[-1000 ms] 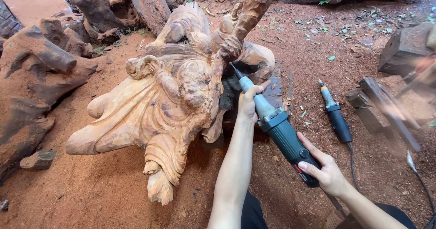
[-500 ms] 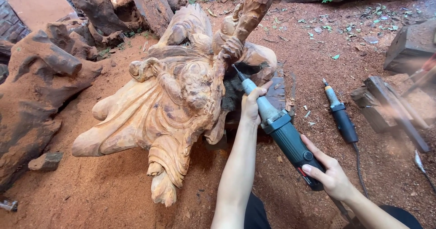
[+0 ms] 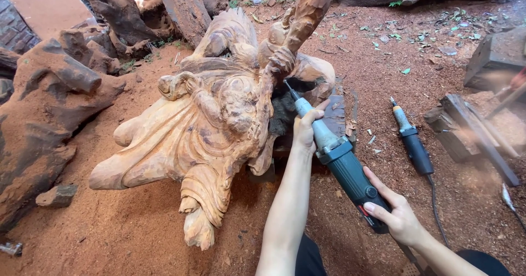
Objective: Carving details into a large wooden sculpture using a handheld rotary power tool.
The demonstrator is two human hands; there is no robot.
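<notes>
Sawdust-covered ground (image 3: pixel 137 237) carries the wood carving (image 3: pixel 203 133); right of the carving lie a spare grinder (image 3: pixel 412 144) and a wood block (image 3: pixel 466 131).

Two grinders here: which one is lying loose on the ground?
The smaller grinder, right of the carving, lies on the sawdust untouched. The bigger grinder is held by both hands: left hand near its nose, right hand at the rear.

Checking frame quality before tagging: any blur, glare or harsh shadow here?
Head view: wood carving and die grinder sharp in soft, even light; motion blur smears the tool at the right edge; deep shadow beneath the carving near the bit; no glare.
</notes>
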